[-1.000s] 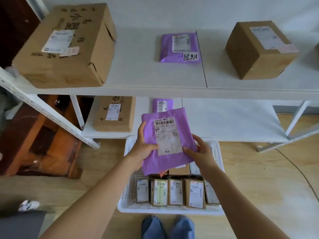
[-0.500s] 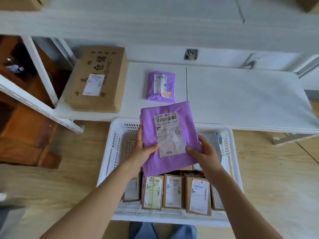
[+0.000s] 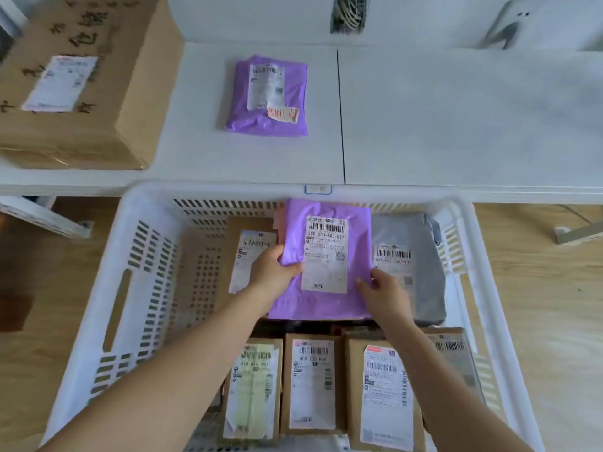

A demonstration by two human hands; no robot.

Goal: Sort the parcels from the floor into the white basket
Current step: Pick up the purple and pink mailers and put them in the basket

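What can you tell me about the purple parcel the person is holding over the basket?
The purple parcel is a flat, soft-looking plastic mailer, slightly wrinkled, with a white shipping label bearing a barcode on its upturned face. It is held, label up, inside the white basket, over other parcels in the back row, beside a grey parcel. The left hand grips its left edge, thumb on top; the right hand holds its right edge.

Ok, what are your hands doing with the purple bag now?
Left hand and right hand both grip the purple parcel. Parcel low inside white basket, over other parcels. Nothing blocking.
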